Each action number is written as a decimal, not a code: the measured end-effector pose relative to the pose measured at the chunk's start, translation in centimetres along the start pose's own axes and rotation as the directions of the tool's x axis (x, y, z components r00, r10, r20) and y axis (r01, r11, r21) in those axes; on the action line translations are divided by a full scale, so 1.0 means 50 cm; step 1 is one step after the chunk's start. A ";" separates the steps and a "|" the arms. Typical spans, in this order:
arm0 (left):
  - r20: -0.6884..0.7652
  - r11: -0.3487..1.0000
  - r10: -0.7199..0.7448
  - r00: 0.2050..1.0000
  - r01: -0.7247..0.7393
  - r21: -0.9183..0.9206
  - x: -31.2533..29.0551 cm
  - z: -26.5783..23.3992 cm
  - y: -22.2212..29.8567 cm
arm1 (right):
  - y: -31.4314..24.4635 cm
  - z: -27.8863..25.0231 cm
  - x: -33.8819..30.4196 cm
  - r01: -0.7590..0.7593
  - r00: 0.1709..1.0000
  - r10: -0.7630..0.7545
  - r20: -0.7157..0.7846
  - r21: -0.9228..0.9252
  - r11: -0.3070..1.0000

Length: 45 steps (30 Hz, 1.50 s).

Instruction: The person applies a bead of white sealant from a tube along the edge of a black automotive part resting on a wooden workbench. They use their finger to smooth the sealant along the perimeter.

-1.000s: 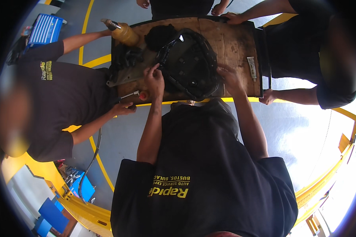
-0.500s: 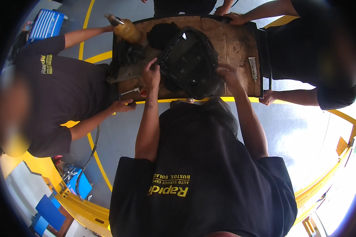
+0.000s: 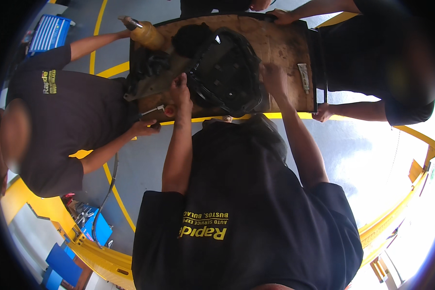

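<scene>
A black pan-shaped car part with a raised rim, probably an oil pan (image 3: 225, 72), lies on the brown worktable top (image 3: 287, 46). My left hand (image 3: 180, 92) is just left of its rim, fingers drawn together; whatever they may pinch is too small to make out. At the opposite rim my right hand (image 3: 274, 79) is slightly blurred, its fingers curled in by the edge. Whether they grip the rim or something small is hidden. A white tube (image 3: 303, 77) lies to the right of that hand. Near my left wrist is a ratchet-like tool (image 3: 152, 111).
An amber bottle (image 3: 147, 35) stands at the table's far left, beside dark parts (image 3: 152, 63) and a black bundle (image 3: 192, 39). Co-workers stand left, right and across; one hand (image 3: 322, 112) rests at the right table edge. A blue tool cabinet (image 3: 49, 33) is farther left.
The view has shifted slightly. My left hand has drawn a little away from the pan's rim, and my right hand has become more curled. The pan has turned or tilted slightly.
</scene>
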State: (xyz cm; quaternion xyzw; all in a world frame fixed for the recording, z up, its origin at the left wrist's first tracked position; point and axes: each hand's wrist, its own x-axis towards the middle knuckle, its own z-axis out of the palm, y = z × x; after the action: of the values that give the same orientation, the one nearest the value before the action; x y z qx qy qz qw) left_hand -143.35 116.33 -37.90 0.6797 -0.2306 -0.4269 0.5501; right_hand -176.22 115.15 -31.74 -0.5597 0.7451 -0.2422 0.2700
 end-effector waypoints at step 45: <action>0.101 0.947 -0.309 0.946 0.315 -0.054 -0.123 -0.015 -0.018 | -0.097 0.067 0.106 0.305 0.937 -0.326 -0.127 -0.156 0.939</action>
State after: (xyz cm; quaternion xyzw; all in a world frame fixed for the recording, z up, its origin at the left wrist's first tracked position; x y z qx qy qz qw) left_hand -146.12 121.82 -36.74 0.6680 -0.1300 -0.5469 0.4876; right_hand -171.78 108.59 -31.68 -0.6691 0.6782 -0.2735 0.1324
